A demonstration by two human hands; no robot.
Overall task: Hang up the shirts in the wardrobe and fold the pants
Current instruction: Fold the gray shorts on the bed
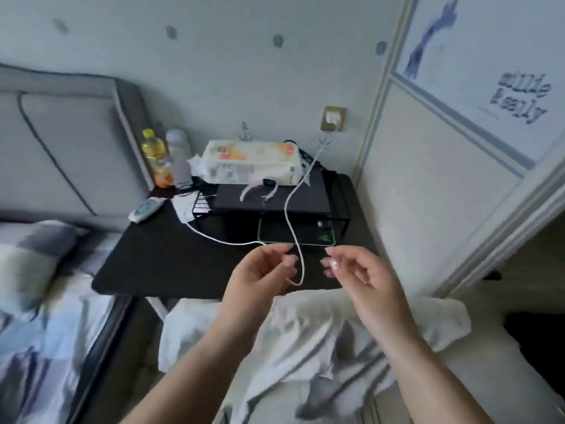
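A crumpled white and grey garment lies bunched below my forearms, in front of the black table. The white sliding wardrobe door stands at the right, with a dark opening beside it. My left hand is raised over the table's front edge, fingers curled, and a white charging cable loops through its fingers. My right hand hovers beside it with loosely curled fingers, holding nothing. Neither hand touches the garment.
The cable runs up to a wall charger. On the table are a black shelf stand, a tissue pack, two bottles, a remote and a mouse pad. A bed with a grey headboard is at the left.
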